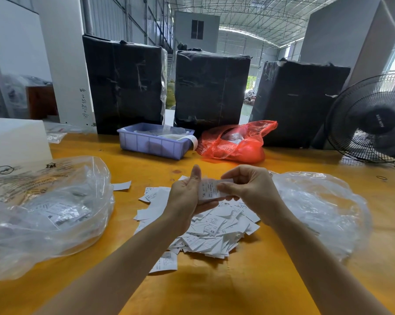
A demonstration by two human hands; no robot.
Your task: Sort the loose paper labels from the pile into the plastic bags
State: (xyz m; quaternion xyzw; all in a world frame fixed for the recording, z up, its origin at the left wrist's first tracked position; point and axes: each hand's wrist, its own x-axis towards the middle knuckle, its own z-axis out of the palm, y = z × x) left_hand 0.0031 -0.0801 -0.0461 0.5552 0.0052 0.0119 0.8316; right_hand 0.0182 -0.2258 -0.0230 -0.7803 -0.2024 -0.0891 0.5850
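A white paper label (209,189) marked XL was held above the pile of loose labels (205,228), between two clear plastic bags (48,210) on the yellow table (237,280). The left hand (185,196) cupped it with curled fingers and raised thumb, while the right hand (249,189) pinched its right edge.

Both forearms outstretched, left hand (187,196) and right hand (249,189) together, fingers (226,186) pinching.

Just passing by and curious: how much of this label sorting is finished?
Some is done: the clear bag on the left already holds labels. Right now both hands, left and right, hold a small stack of labels. A sizeable pile still lies loose on the table.
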